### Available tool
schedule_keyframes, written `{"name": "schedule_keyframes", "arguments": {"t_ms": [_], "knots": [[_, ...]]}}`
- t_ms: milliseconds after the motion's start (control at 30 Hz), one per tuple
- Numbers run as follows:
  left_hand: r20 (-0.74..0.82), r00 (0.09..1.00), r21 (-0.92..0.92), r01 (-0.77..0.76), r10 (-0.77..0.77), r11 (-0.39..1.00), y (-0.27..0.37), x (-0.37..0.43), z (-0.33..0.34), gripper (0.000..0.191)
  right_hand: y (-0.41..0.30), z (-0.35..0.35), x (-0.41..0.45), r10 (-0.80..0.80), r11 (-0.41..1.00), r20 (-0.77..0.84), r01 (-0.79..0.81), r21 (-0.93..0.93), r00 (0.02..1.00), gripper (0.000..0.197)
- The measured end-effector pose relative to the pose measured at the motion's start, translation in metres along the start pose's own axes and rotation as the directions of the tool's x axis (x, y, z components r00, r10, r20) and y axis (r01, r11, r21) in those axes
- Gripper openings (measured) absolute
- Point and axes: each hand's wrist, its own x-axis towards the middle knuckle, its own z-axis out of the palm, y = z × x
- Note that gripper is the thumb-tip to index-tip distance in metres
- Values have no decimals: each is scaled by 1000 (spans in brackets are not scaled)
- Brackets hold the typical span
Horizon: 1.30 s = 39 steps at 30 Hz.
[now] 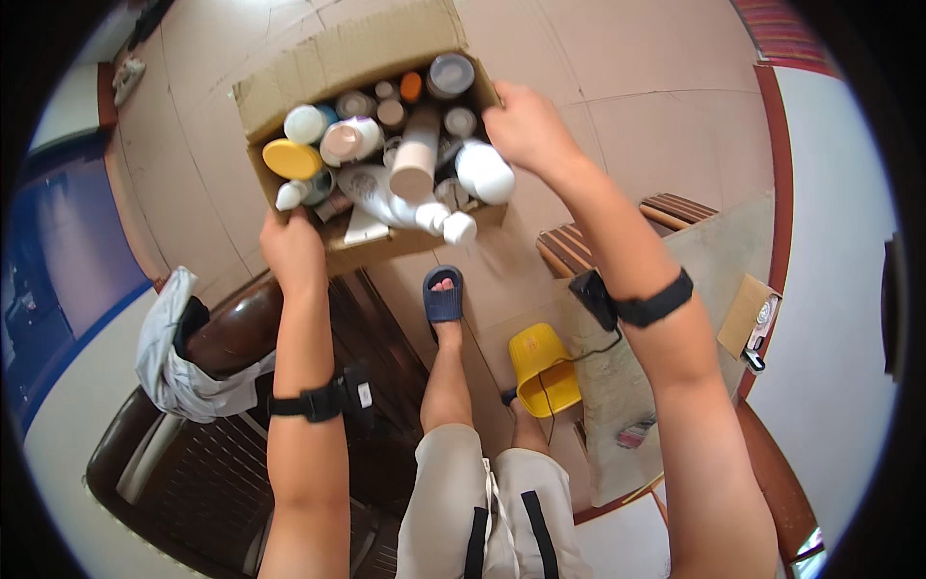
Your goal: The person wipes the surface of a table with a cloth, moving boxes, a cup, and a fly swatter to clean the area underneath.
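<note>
Between my two hands hangs an open cardboard box [347,51], held out in front of me above the tiled floor. My left hand [293,250] grips its near left corner, and my right hand [532,130] grips its right side. Bottles and jars crowd inside it: a yellow-capped container [292,159], a beige-capped tube [414,174], a clear-lidded jar [451,75], an orange cap [411,87] and a rounded white bottle [485,172]. A white bottle [383,195] leans over the near edge. The lower contents are hidden.
Left of my legs stands a dark sofa [239,326] with a grey garment [166,354] draped over it. A yellow bucket [539,354] lies tipped near my feet. At the right is a table [694,289] with a small cardboard box [745,311]; striped stools [568,250] show beside it.
</note>
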Motion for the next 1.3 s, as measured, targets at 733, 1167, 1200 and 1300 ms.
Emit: {"name": "schedule_keyframes", "arguments": {"t_ms": [733, 1167, 1200, 1300], "knots": [[-228, 954, 30, 207, -195, 978, -206, 73, 119, 23, 114, 214, 81, 318, 947, 60, -313, -75, 946, 28], [179, 978, 515, -4, -103, 857, -214, 55, 120, 47, 149, 234, 41, 537, 760, 115, -539, 363, 836, 42], [243, 968, 456, -63, -56, 888, -209, 44, 113, 49, 148, 230, 30, 557, 761, 20, -519, 390, 830, 44], [202, 979, 487, -102, 2, 868, -236, 35, 70, 38, 114, 228, -16, 592, 735, -109, -479, 479, 799, 39]]}}
